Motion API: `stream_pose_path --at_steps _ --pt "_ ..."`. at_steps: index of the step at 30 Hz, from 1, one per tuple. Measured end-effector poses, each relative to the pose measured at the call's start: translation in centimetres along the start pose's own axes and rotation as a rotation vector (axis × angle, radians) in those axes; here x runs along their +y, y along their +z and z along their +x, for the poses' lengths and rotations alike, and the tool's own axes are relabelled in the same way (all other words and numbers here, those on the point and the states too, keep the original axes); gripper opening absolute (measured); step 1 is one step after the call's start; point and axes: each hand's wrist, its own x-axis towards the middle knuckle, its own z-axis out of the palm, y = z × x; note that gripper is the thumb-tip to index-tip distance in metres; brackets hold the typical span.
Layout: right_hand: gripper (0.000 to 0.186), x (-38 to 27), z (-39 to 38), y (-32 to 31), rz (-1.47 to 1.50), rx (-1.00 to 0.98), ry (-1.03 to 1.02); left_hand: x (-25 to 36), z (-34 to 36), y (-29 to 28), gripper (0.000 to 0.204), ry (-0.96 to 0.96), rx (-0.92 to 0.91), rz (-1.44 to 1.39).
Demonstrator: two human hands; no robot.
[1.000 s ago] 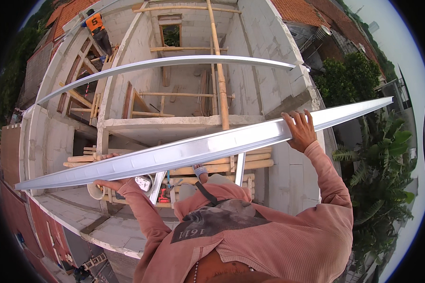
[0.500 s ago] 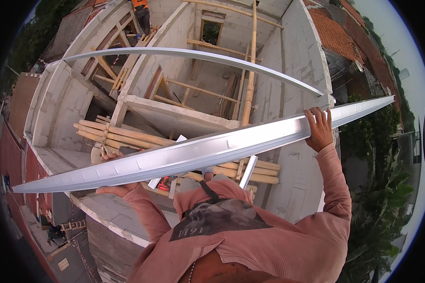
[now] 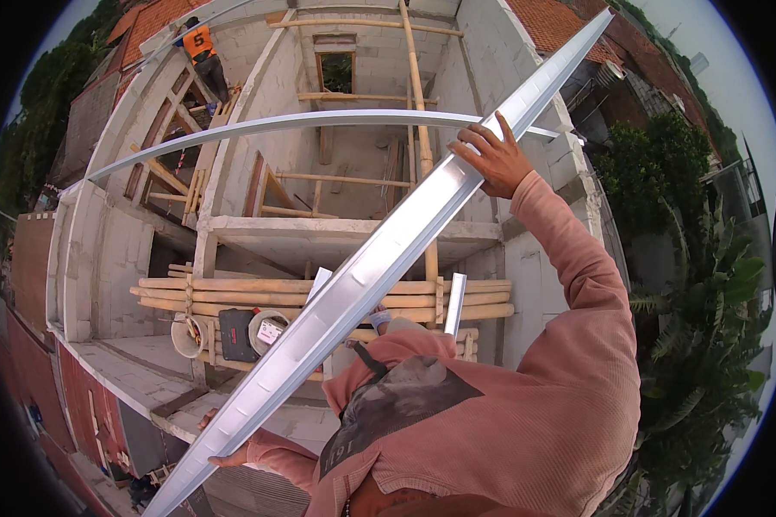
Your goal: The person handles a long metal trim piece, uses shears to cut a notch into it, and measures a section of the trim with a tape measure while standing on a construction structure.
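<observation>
A long silver metal channel (image 3: 353,280) slants across the view, from low at the left to high at the right. My right hand (image 3: 497,160) grips its upper stretch, with the fingers curled over the far edge. Lower down, my left hand (image 3: 233,457) clasps the channel from beneath, its palm on the near side and fingertips showing past the far edge. Behind the channel's upper part, a second metal channel (image 3: 302,121) spans the tops of the block walls.
Bundled bamboo poles (image 3: 224,293) form a platform below me, holding a bucket (image 3: 187,334) and a dark tool case (image 3: 236,334). A short metal piece (image 3: 455,303) stands near the poles. A co-worker in an orange vest (image 3: 200,45) is at the far left wall. Block walls (image 3: 353,226) divide the rooms.
The held channel has swung from nearly level to a steep slant. Its right end rose with my right hand, and its left end dropped with my left. More of the co-worker shows.
</observation>
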Motion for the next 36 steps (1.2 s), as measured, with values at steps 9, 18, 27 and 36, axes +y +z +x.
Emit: stream_pose_path --at_steps 9,18,27,36 --pt "0.092 1.0 6.6 -0.4 -0.061 0.134 0.001 -0.3 -8.1 -0.2 0.070 0.016 0.460 0.054" --pt "0.103 -28.9 -0.9 6.3 2.434 -0.494 0.479 -5.9 -12.5 1.2 0.068 -0.050 0.727 0.074" --pt "0.060 -39.3 3.6 -2.6 3.193 -0.609 0.605 -8.7 -15.8 0.3 0.074 -0.264 0.664 0.006" --pt "0.068 -36.4 4.7 -0.8 3.004 -0.386 0.917 -0.3 -17.4 1.9 0.079 -1.276 0.136 1.158"
